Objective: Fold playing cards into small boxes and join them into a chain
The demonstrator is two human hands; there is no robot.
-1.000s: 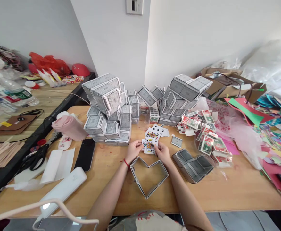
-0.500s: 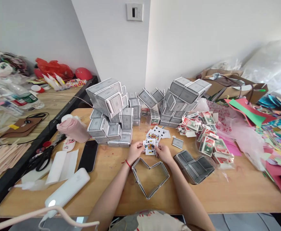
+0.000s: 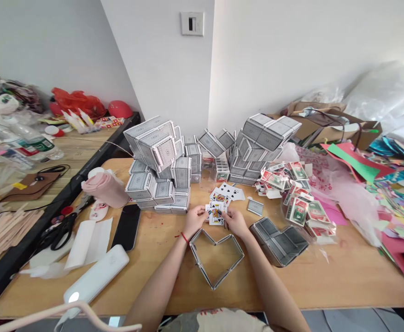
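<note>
My left hand (image 3: pixel 195 219) and my right hand (image 3: pixel 235 221) both pinch a face-up king playing card (image 3: pixel 216 214) just above the table (image 3: pixel 326 276). Directly in front of me stands a heart-shaped frame made of folded cards (image 3: pixel 216 255). Behind the held card lie several loose face-up cards (image 3: pixel 230 192). A red string circles my left wrist.
Stacks of grey card boxes (image 3: pixel 160 161) and more grey boxes (image 3: pixel 264 138) rise at the back. A grey heart-shaped piece (image 3: pixel 278 240) and red-green card packs (image 3: pixel 301 198) lie to the right. A phone (image 3: pixel 126 226), scissors (image 3: pixel 58 230), pink roll (image 3: pixel 105 186) and white device (image 3: pixel 93 276) sit left.
Both hands stay on the card with only slight shifts; the camera has tilted a little, moving the scene in the frame.
</note>
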